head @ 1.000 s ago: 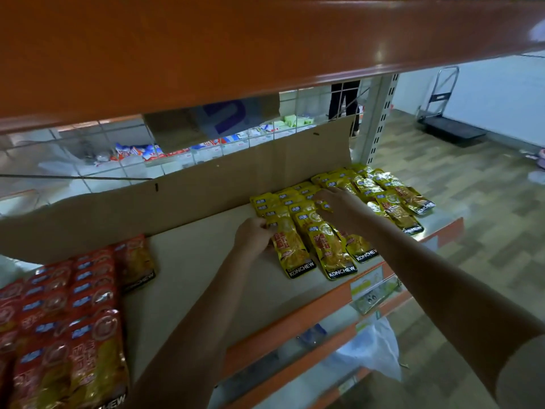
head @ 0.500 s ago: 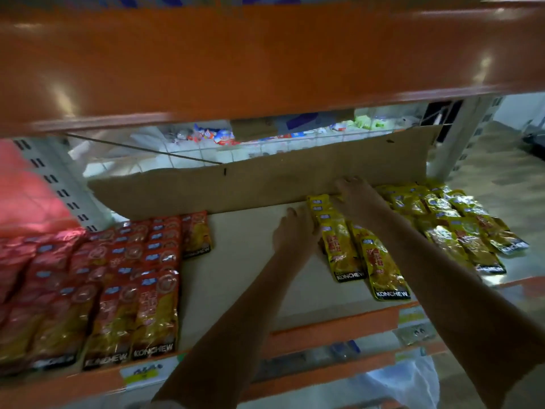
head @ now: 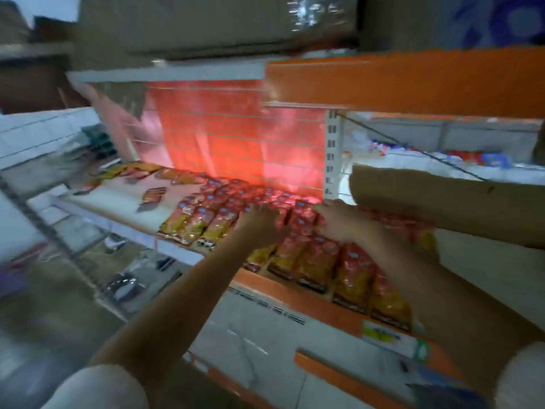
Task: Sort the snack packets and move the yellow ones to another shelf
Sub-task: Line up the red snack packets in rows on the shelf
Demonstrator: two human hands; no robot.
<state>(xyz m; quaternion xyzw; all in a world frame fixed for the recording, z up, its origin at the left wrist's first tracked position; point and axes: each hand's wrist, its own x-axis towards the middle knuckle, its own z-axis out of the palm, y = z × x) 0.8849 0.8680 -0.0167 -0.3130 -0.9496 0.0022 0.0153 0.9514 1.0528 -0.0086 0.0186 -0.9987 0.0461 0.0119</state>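
Note:
Rows of red-topped snack packets (head: pixel 318 258) lie flat on the orange-edged shelf (head: pixel 298 293), filling its middle. My left hand (head: pixel 259 225) reaches over them with fingers spread, resting on the packets. My right hand (head: pixel 339 222) lies just right of it on the same rows, fingers bent over packet tops; the blur hides whether it holds one. More packets with yellow bottoms (head: pixel 194 222) sit to the left. The yellow packets are out of view.
A cardboard sheet (head: pixel 442 202) leans along the shelf back at right. A red panel (head: pixel 236 143) backs the left section. Loose packets (head: pixel 153 196) lie on the white shelf at far left. An orange beam (head: pixel 413 81) hangs overhead. Lower shelves and floor show below.
The view swung left, from the yellow packets to the red ones. Both hands left the yellow packets and now lie on the red rows.

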